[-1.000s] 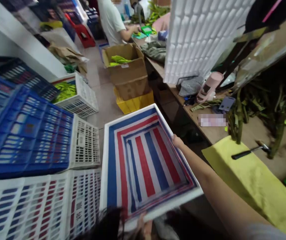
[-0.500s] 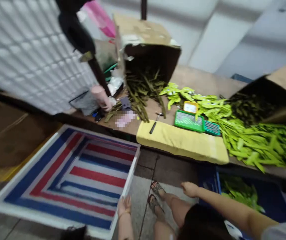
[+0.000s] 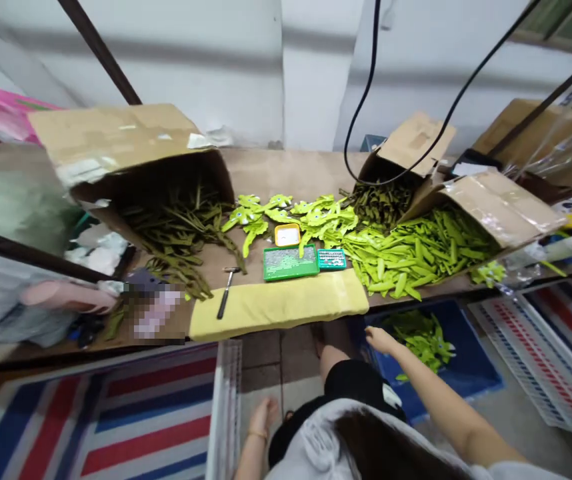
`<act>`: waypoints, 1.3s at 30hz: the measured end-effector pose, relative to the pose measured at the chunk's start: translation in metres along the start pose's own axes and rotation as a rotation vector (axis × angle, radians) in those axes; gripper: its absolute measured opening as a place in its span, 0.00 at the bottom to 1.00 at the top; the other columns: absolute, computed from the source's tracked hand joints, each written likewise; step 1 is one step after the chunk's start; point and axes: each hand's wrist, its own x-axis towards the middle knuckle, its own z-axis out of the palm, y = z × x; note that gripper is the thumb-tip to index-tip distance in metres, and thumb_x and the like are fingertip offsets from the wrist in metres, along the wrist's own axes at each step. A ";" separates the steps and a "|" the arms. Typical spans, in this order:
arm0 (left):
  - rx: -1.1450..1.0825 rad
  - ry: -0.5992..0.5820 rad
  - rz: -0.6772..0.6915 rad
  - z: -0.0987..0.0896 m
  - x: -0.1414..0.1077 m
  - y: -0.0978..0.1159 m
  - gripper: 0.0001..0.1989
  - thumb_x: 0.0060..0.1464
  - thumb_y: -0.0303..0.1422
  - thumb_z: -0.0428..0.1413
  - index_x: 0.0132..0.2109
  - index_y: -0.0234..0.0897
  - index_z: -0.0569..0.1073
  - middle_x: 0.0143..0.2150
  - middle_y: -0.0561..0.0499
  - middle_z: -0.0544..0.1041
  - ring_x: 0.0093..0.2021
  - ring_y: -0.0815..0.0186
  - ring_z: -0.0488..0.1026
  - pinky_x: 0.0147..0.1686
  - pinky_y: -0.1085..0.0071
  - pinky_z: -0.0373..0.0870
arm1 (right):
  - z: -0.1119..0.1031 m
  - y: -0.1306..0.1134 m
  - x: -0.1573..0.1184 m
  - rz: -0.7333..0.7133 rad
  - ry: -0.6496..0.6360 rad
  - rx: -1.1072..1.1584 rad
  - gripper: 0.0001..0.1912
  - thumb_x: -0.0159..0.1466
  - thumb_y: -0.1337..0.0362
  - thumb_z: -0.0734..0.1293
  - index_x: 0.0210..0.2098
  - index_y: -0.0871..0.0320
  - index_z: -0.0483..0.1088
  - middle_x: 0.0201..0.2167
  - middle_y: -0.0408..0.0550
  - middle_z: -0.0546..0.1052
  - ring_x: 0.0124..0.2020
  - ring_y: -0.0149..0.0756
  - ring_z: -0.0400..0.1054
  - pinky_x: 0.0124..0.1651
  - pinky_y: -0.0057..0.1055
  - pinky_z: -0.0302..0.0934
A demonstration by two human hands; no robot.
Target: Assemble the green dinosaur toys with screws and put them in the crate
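My left hand hangs low beside the striped tray, fingers apart and holding nothing. At the right, my right hand is loosely closed beside the blue bin, with nothing visible in it. Bright green cut pieces lie in that bin. On the bench in front of me is a folded yellow towel, with a small hammer lying across its left end. Behind the towel stand a green tray of small parts, a teal compartment tray and a small yellow-rimmed tray.
A cardboard box spills dark olive strips at the left. A heap of bright green pieces covers the bench's right side. A black cable hangs over it. Striped trays flank me; a pink bottle lies left.
My view has swung right and turned, bringing the right-hand boxes, the hanging cable and another striped tray into sight. Both hands still hang low at my sides. The bench items lie as before.
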 end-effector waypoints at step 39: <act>1.190 0.175 0.757 0.096 0.204 0.581 0.41 0.47 0.21 0.58 0.68 0.41 0.58 0.73 0.33 0.36 0.68 0.38 0.53 0.59 0.49 0.64 | -0.311 -0.460 0.490 -0.419 -0.110 -0.612 0.44 0.52 0.52 0.72 0.65 0.55 0.58 0.70 0.59 0.52 0.70 0.66 0.37 0.63 0.74 0.29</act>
